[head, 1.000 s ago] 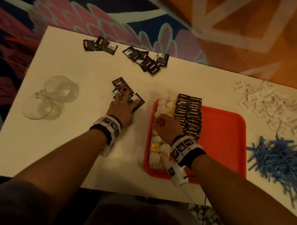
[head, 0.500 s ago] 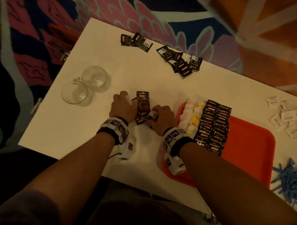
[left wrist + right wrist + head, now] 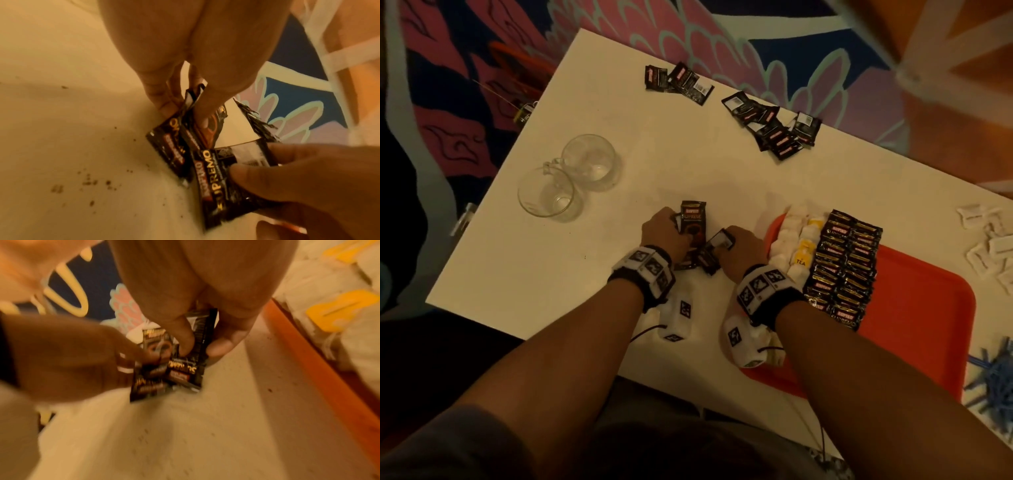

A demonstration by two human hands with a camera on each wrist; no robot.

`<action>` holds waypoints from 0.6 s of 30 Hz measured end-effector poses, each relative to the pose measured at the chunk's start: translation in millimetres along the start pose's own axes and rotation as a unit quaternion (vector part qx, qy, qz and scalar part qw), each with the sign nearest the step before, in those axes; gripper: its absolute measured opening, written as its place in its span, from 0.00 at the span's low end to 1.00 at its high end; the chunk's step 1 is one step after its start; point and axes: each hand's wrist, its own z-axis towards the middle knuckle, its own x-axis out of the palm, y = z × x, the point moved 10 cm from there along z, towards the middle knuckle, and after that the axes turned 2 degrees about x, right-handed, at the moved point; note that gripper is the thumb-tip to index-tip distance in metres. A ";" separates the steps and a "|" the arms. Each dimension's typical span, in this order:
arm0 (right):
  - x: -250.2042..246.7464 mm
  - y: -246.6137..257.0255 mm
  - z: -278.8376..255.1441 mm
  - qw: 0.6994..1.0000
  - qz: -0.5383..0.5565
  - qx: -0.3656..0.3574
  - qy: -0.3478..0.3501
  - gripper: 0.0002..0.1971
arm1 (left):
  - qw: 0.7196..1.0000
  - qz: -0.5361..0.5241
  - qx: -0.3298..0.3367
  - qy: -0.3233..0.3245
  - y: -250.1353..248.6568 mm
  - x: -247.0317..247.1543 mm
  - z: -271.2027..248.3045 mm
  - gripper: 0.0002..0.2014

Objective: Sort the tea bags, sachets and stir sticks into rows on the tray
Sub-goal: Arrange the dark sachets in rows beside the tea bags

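Just left of the tray [image 3: 914, 308], a small bunch of black sachets [image 3: 693, 224] is gripped from both sides on the white table [image 3: 551, 274]. One side of the bunch is pinched by the left hand [image 3: 662, 234], fingers and thumb curled round it; the other side is pinched by the right hand [image 3: 744, 248], thumb on the printed face (the wrist views show this plainly). On the tray, a row of tea bags [image 3: 799, 243] is laid along the left edge, with a row of black sachets [image 3: 844, 267] touching it on the right. Two more loose sachet piles [image 3: 774, 125] are scattered near the far table edge. Two glass cups [image 3: 570, 180] are set side by side at the left. White sachets [image 3: 989, 246] and blue sticks [image 3: 993, 380] are heaped right of the tray.
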 end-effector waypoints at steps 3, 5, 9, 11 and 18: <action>-34.9 13.0 -6.3 0.995 0.064 -0.048 -0.064 0.09 | 0.993 -0.093 -0.042 0.052 15.8 7.7 -2.5 0.19; -50.9 25.9 -15.6 0.985 0.109 -0.087 -0.103 0.10 | 0.974 -0.197 -0.068 0.087 19.3 15.4 -10.5 0.15; -54.0 32.5 -29.4 0.980 0.124 -0.100 -0.119 0.12 | 0.925 -0.342 -0.057 0.156 -0.1 28.0 -33.5 0.17; -60.2 22.2 -33.9 0.975 0.168 -0.060 -0.131 0.14 | 0.896 -0.402 -0.049 0.182 -12.4 29.7 -44.8 0.20; -61.1 8.8 -52.5 0.966 0.227 -0.032 -0.115 0.17 | 0.811 -0.538 -0.047 0.224 -44.6 38.6 -83.7 0.18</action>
